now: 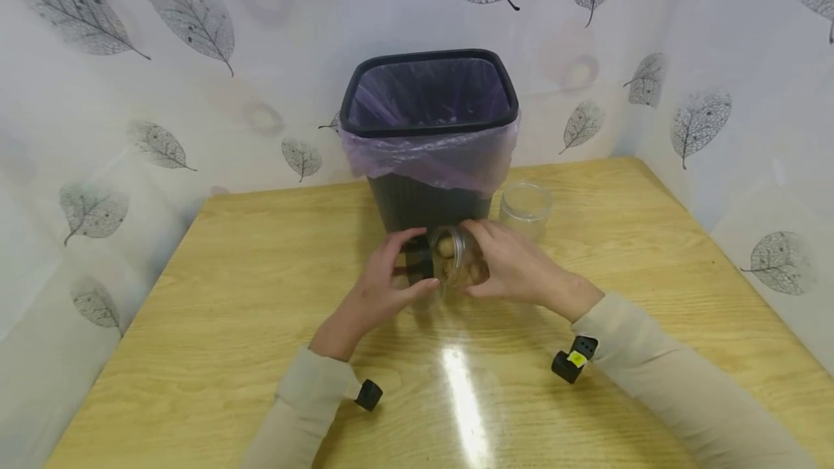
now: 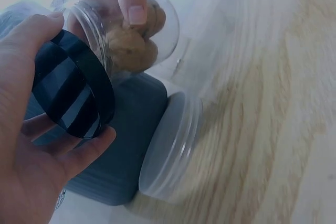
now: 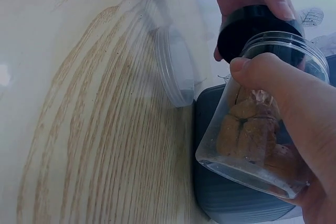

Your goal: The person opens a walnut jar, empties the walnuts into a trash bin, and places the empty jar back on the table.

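A clear jar (image 3: 215, 145) with several brown, walnut-like lumps (image 2: 131, 48) inside lies tipped on its side in the air. My right hand (image 1: 515, 263) grips it round the body, thumb on the near side. Its mouth faces my left hand (image 1: 378, 281), which holds a black screw lid (image 2: 73, 85) between thumb and fingers. The lid stands tilted at the jar's mouth; whether the two touch I cannot tell. Below the hands, a clear round container (image 2: 170, 148) rests on the table, mostly hidden in the head view.
Behind the hands stands a dark bin (image 1: 423, 205) lined with a purple bag (image 1: 430, 150). Another clear round container (image 1: 526, 205) is at the bin's right side. The wooden table (image 1: 274, 266) meets leaf-patterned sheeting (image 1: 260, 93) at the back and sides.
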The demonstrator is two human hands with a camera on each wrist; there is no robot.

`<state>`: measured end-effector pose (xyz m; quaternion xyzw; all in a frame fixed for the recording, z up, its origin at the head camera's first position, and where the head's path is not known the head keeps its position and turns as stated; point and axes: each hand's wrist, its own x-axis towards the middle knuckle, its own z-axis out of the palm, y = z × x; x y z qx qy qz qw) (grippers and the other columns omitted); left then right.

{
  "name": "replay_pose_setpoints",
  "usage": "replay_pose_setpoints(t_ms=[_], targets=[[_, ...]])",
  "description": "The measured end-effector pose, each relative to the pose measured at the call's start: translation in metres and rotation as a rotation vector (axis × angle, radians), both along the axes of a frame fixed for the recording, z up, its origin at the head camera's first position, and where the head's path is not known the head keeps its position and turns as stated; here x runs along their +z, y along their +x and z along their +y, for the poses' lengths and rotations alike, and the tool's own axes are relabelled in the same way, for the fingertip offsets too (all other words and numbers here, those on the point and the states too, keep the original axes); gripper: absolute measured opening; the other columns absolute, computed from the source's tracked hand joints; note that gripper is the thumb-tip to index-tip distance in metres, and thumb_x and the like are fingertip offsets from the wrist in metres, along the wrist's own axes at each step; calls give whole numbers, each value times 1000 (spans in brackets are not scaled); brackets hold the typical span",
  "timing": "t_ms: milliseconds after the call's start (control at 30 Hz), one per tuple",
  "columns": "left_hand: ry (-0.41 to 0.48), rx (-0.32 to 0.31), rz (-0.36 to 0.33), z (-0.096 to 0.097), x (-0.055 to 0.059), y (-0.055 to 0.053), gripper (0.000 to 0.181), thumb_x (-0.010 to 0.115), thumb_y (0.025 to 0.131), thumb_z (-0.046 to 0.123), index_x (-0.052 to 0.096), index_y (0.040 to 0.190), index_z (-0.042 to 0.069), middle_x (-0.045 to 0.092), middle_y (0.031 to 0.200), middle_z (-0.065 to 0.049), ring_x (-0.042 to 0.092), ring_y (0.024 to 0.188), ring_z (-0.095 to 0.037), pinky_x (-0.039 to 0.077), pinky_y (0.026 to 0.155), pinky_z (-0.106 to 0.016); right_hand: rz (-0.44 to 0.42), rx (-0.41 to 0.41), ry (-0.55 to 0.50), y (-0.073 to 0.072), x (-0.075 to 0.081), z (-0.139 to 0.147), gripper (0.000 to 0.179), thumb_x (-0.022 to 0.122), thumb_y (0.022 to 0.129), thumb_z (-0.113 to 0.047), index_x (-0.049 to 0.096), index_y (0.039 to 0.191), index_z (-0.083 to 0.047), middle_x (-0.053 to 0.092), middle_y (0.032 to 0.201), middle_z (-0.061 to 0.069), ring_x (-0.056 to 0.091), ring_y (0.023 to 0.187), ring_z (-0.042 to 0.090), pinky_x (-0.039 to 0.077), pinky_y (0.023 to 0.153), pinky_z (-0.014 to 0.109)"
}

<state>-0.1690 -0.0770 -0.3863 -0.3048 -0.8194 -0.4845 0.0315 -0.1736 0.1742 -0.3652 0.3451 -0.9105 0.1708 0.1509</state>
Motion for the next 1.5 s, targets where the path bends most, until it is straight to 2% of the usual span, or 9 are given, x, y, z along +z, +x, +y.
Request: replay_pose_setpoints(t_ms=[233, 367, 533, 667, 867, 1067, 1333, 1500], targets=[[-71, 33, 26, -12, -3, 2, 72, 77, 87, 28, 42, 149, 17, 42, 149, -10, 44, 136, -28, 57, 94, -45, -10, 3, -28, 0, -1, 3, 95, 91, 60, -39, 47, 135, 0, 62, 118, 16, 63, 103, 28, 56, 88, 42], [-104, 48, 27, -19, -7, 2, 72, 76, 88, 31, 42, 150, 19, 42, 149, -10, 47, 133, -30, 56, 94, -47, -12, 5, -35, 0, 0, 6, 95, 91, 60, -39, 47, 135, 0, 62, 120, 17, 63, 104, 29, 56, 88, 43], [-177, 103, 11, -30, -9, 5, 73, 74, 89, 38, 41, 152, 24, 41, 151, -10, 48, 133, -32, 55, 95, -48, -13, -6, -28, 0, 0, 8, 97, 91, 60, -41, 47, 135, 0, 62, 124, 18, 63, 108, 30, 55, 91, 43], [-233, 143, 11, -41, -10, 7, 74, 74, 89, 39, 40, 153, 24, 41, 151, -10, 47, 135, -33, 52, 98, -51, -27, -13, -29, 0, 2, 10, 97, 91, 59, -40, 47, 136, 0, 61, 125, 18, 62, 109, 30, 55, 93, 44], [-320, 174, 57, -54, -15, 9, 74, 72, 90, 38, 39, 154, 21, 40, 153, -15, 42, 139, -39, 42, 109, -57, -38, -23, -24, 0, 4, 15, 98, 91, 61, -41, 46, 137, 1, 60, 126, 18, 61, 111, 31, 54, 96, 46], [-410, 214, 77, -63, -21, 10, 74, 70, 91, 45, 36, 155, 27, 36, 157, -20, 40, 139, -44, 43, 107, -61, -55, -40, -25, 2, 7, 19, 99, 91, 62, -42, 45, 138, 2, 60, 126, 19, 62, 109, 32, 55, 93, 48], [-522, 229, 73, -71, -22, 7, 73, 69, 92, 42, 37, 154, 21, 33, 157, -24, 41, 138, -46, 43, 106, -61, -103, -73, -13, 4, 11, 25, 101, 89, 64, -45, 42, 141, 2, 59, 129, 19, 62, 110, 33, 55, 93, 49], [-578, 227, 115, -70, -20, 7, 72, 70, 92, 39, 40, 153, 17, 34, 156, -26, 43, 135, -48, 45, 103, -61, -119, -87, -10, 6, 15, 29, 103, 89, 65, -46, 41, 142, 3, 58, 131, 21, 61, 113, 34, 54, 94, 51]])
